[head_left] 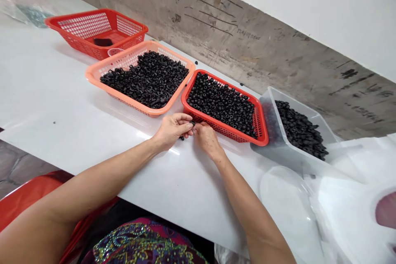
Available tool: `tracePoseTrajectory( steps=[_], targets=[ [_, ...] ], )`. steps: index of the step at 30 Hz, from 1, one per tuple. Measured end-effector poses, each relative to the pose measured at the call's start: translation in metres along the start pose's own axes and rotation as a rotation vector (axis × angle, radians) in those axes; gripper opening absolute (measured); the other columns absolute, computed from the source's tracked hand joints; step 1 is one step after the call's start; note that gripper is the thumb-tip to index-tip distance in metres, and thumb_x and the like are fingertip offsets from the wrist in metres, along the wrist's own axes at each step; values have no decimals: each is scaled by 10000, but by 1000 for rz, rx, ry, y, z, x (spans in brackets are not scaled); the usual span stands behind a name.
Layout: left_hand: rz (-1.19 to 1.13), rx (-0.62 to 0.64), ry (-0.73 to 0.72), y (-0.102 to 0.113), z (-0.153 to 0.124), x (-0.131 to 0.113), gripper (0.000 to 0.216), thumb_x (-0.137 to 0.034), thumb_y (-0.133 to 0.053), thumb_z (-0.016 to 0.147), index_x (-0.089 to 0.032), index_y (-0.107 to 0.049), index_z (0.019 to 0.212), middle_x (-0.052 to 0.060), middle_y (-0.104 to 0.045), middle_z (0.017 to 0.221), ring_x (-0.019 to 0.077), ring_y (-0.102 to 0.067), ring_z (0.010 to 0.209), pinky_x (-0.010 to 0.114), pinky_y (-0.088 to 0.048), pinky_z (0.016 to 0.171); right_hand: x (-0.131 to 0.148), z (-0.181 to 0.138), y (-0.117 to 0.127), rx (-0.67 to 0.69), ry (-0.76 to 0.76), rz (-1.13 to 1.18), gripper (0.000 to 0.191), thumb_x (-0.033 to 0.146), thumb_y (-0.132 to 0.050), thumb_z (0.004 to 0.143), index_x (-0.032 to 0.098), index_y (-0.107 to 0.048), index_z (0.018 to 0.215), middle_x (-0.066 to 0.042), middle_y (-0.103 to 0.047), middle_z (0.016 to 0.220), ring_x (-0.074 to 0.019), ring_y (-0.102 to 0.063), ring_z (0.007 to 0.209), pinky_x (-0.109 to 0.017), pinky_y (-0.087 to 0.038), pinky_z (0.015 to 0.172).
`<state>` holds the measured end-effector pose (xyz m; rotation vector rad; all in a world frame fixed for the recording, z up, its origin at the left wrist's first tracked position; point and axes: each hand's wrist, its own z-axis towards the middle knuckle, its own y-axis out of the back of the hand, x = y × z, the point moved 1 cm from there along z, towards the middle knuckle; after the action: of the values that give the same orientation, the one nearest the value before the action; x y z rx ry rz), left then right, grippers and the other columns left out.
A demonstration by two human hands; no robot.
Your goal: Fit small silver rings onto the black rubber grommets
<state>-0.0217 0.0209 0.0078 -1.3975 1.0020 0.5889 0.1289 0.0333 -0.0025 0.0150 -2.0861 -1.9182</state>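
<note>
In the head view my left hand (173, 130) pinches a small black part (192, 123) between thumb and fingers. My right hand (207, 138) meets it there, its fingers closed at the same spot; whether it grips the part or another small piece is hidden. A second black piece (181, 137) shows just under my left fingers. Both hands are over the table, by the near edge of a red basket (224, 130) of black ring-shaped parts (222, 103). To its left, an orange basket (123, 98) holds a heap of small black parts (151, 78).
A clear plastic bin (280, 132) with black parts (298, 130) stands at the right, near a white bag (346, 198). Behind the orange basket, a larger red basket (77, 39) contains a dark object (102, 42). A wall (216, 29) runs along the table's (62, 111) far side.
</note>
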Motion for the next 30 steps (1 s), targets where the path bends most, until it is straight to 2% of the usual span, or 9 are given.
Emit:
tracePoseTrajectory(
  steps=[5,8,11,13,17,21,25,27,30],
  targets=[
    [16,28,28,-1,-1,4,271,-179,-770,577,-98,-636,797,28,-663,699,108,-611,557,216,-447,505,-6,-10,10,-120,55,108,254,138,-407,861,147,-660,865,-104,-646,900,-208,-585,832,-299,-434,759],
    [14,60,68,-3,-4,7,249,-162,-757,575,-107,-645,790,15,-648,698,105,-604,567,223,-442,517,-9,-25,28,-209,91,355,203,173,-437,859,174,-639,844,-49,-638,799,-174,-574,755,-280,-447,716],
    [37,89,104,-7,-9,10,252,-144,-752,565,-110,-658,796,11,-644,698,106,-597,569,235,-445,532,-8,-42,45,-206,64,598,137,210,-504,831,188,-640,834,-2,-606,699,-143,-549,646,-255,-454,619],
    [55,106,117,-9,-12,12,251,-138,-747,564,-108,-669,801,11,-645,690,104,-590,565,235,-441,533,-4,-50,52,-202,83,673,142,207,-524,819,186,-661,849,-11,-626,727,-142,-565,656,-258,-469,613],
    [56,138,114,-12,-15,15,237,-140,-737,575,-108,-684,803,5,-642,660,101,-580,554,230,-435,527,3,-57,53,-259,191,642,196,178,-500,846,190,-694,873,-51,-673,856,-163,-618,771,-286,-503,701],
    [37,148,131,-12,-17,17,249,-135,-743,572,-109,-682,812,9,-649,682,105,-589,559,236,-443,533,6,-57,48,-291,229,536,172,159,-522,848,198,-686,879,-44,-685,846,-166,-629,791,-286,-496,741],
    [20,155,154,-13,-18,18,256,-125,-758,569,-106,-676,810,16,-656,693,109,-597,569,241,-449,541,5,-55,46,-236,156,555,100,186,-566,814,197,-664,832,-20,-664,767,-152,-602,708,-266,-483,676],
    [6,162,174,-13,-18,18,257,-128,-768,572,-105,-675,810,18,-657,685,114,-605,569,243,-453,541,1,-53,47,-147,99,660,71,233,-593,796,188,-648,790,-2,-634,700,-133,-566,630,-249,-463,604],
    [-35,178,226,-13,-19,16,255,-136,-781,580,-102,-675,809,35,-670,706,119,-616,567,246,-459,542,-13,-51,54,-18,25,792,142,314,-631,761,172,-642,773,20,-589,629,-112,-505,543,-230,-410,512]
  ],
)
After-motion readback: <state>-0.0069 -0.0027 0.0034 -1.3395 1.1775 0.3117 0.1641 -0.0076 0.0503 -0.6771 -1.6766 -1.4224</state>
